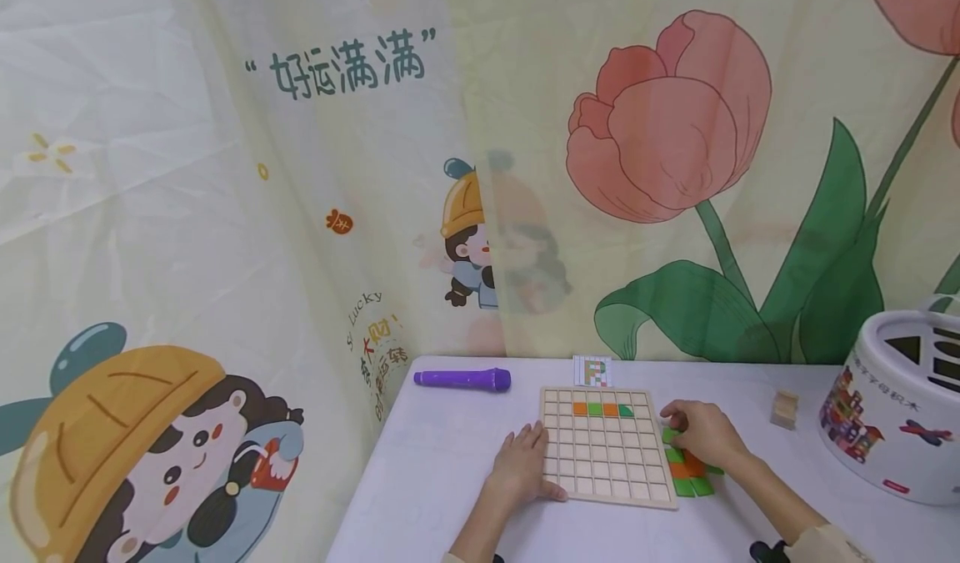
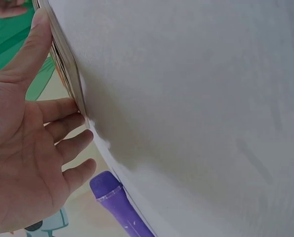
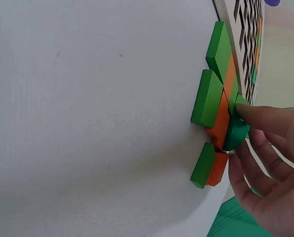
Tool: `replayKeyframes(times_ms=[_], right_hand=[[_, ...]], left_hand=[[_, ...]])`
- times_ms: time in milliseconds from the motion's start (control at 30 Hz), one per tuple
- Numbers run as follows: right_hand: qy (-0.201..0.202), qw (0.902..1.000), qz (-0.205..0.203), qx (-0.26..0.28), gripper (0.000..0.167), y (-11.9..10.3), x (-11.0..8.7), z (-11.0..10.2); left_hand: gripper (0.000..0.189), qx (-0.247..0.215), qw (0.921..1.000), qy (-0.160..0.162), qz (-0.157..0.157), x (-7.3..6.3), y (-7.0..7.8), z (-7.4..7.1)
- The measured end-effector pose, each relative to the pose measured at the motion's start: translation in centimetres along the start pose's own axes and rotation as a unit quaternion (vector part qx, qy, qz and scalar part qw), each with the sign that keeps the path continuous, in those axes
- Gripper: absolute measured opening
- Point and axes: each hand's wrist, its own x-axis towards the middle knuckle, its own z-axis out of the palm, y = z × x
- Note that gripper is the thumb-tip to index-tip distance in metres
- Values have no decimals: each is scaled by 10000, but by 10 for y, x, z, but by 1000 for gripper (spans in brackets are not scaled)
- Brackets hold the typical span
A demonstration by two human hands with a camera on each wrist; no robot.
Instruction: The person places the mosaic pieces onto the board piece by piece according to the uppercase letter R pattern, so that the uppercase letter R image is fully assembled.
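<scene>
A wooden grid board (image 1: 607,463) lies on the table, with a short row of orange and green blocks (image 1: 602,410) set in its upper cells. My left hand (image 1: 519,467) rests at the board's left edge, thumb near the lower corner; in the left wrist view its straight fingers (image 2: 70,148) touch the board's side. To the board's right, my right hand (image 1: 703,434) is over a cluster of loose green and orange blocks (image 1: 686,470). In the right wrist view, its thumb and fingers pinch a dark green rounded block (image 3: 237,132); its far side is hidden.
A small card with a coloured pattern (image 1: 592,371) lies behind the board. The purple microphone (image 1: 462,379) is at the back left. On the right are a small wooden block (image 1: 784,410) and a white printed bucket (image 1: 892,429) with a cut-out lid.
</scene>
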Motion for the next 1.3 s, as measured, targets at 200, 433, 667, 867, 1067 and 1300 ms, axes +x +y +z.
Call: replayKeyframes(times_ms=[200, 433, 667, 867, 1067, 1300], right_hand=[[176, 9996, -74, 217, 25, 2, 5, 0], [546, 9970, -230, 501, 21, -1, 13, 0], [267, 9937, -394, 1018, 25, -11, 21, 9], [176, 9936, -259, 1086, 27, -18, 30, 20], [98, 9934, -192, 1123, 23, -22, 36, 31], [68, 9944, -164, 1040, 18, -23, 36, 37]], left_hand=[[113, -46, 10000, 5, -29, 1, -2, 1], [113, -16, 10000, 16, -29, 3, -3, 1], [113, -25, 10000, -44, -44, 3, -3, -2], [111, 61, 10000, -41, 4, 2, -2, -4], [111, 6, 10000, -83, -47, 1, -1, -5], [113, 35, 9999, -109, -24, 1, 0, -3]])
